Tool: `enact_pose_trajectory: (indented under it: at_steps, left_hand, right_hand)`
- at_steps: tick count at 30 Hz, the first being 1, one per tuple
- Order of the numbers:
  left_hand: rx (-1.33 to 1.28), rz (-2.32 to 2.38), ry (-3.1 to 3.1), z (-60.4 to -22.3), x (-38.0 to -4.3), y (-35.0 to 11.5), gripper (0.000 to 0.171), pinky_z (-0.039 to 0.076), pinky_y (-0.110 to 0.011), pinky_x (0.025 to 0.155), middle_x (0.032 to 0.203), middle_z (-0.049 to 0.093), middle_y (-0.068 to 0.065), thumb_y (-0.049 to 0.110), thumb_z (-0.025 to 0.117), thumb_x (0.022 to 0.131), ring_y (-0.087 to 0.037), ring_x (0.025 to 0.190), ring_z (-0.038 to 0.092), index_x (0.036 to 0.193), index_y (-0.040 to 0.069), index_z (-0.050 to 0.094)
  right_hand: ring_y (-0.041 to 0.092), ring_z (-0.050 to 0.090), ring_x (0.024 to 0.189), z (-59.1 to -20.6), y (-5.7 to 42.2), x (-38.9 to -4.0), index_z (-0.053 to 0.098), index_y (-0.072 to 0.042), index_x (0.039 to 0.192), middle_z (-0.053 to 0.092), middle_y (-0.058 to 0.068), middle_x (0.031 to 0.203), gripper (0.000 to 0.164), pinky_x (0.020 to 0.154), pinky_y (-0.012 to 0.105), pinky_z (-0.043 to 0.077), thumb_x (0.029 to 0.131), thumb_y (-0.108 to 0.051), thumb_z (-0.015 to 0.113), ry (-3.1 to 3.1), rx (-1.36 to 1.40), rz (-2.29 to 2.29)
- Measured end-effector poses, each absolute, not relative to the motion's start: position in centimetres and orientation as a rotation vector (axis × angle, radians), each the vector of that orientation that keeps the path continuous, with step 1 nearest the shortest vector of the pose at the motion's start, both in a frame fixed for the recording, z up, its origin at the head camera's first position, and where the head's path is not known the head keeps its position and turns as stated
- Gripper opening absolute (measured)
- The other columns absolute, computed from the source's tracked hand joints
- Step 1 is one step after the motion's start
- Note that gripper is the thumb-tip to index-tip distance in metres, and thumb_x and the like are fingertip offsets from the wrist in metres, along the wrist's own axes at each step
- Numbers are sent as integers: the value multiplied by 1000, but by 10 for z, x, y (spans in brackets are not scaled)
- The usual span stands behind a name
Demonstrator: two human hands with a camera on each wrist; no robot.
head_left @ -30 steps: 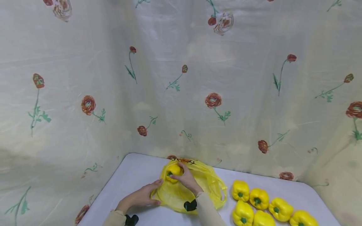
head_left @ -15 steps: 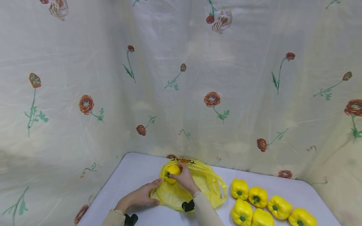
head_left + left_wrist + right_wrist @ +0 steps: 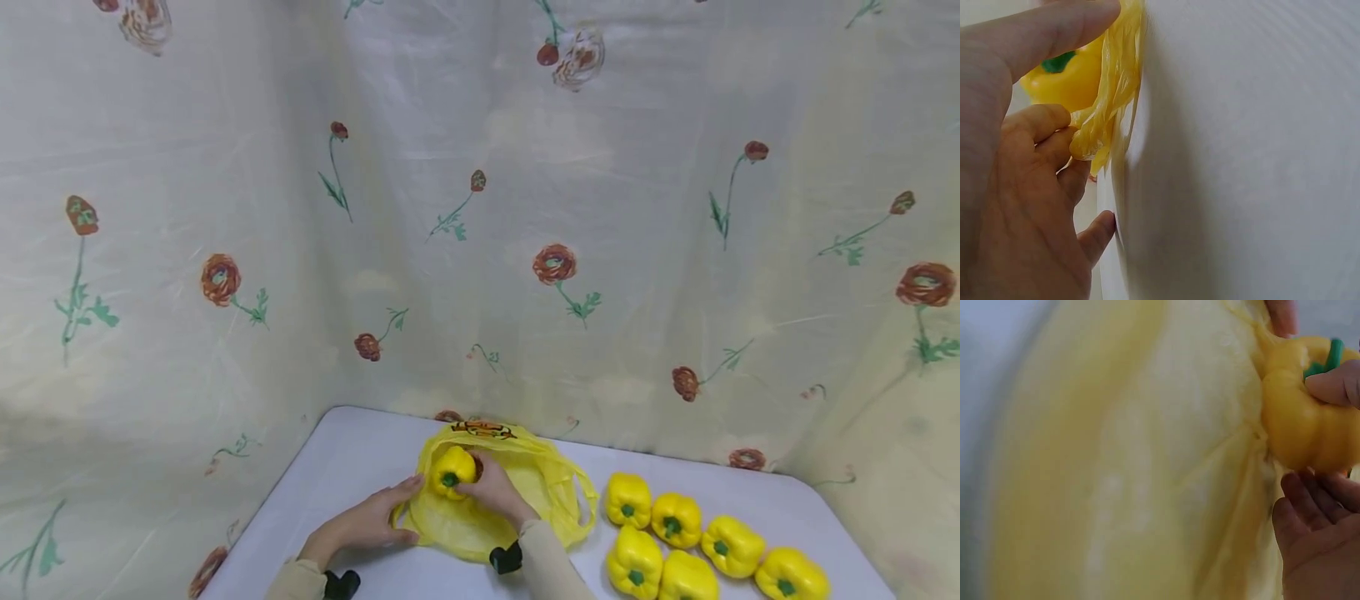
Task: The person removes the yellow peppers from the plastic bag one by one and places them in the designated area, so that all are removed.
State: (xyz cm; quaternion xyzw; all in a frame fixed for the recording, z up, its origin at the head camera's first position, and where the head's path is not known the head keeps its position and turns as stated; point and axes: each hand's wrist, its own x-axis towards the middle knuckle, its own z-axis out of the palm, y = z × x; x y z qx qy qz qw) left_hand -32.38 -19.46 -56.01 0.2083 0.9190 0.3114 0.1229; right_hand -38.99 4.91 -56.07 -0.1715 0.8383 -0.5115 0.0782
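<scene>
Inside the mouth of a yellow plastic bag, my right hand grips a yellow bell pepper. In the right wrist view the thumb presses beside the green stem of the pepper, with the fingers on its far side. My left hand is at the bag's left edge, thumb and fingers spread apart. Up close in the left wrist view, its fingertips touch the bunched plastic of the bag, and the pepper shows between thumb and forefinger.
Several more yellow bell peppers lie in two rows to the right of the bag on the white table. A flower-patterned curtain hangs behind the table and along its sides.
The pepper in my right hand has come slightly nearer to me within the bag mouth. My left hand stays at the bag's edge. The head view has turned slightly right.
</scene>
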Motion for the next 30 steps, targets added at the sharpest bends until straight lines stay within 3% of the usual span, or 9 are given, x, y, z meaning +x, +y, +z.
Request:
enact_pose_trajectory:
  at_steps: [14,30]
  left_hand:
    - [584,912,2667,-560,-324,-194,92,20,-59,118,161,20,-6,56,67,82,-32,147,24,154,16,25]
    - [588,933,2661,-559,-323,-194,91,19,-61,118,161,21,-8,51,69,83,-33,146,24,153,13,25]
  right_hand:
    - [35,44,132,-557,44,-386,35,-4,146,41,20,148,75,111,54,37,84,-20,73,2407,-566,-1544]
    - [29,51,123,-564,42,-387,42,-6,140,48,15,140,71,107,50,43,81,-24,77,2379,-509,-1584]
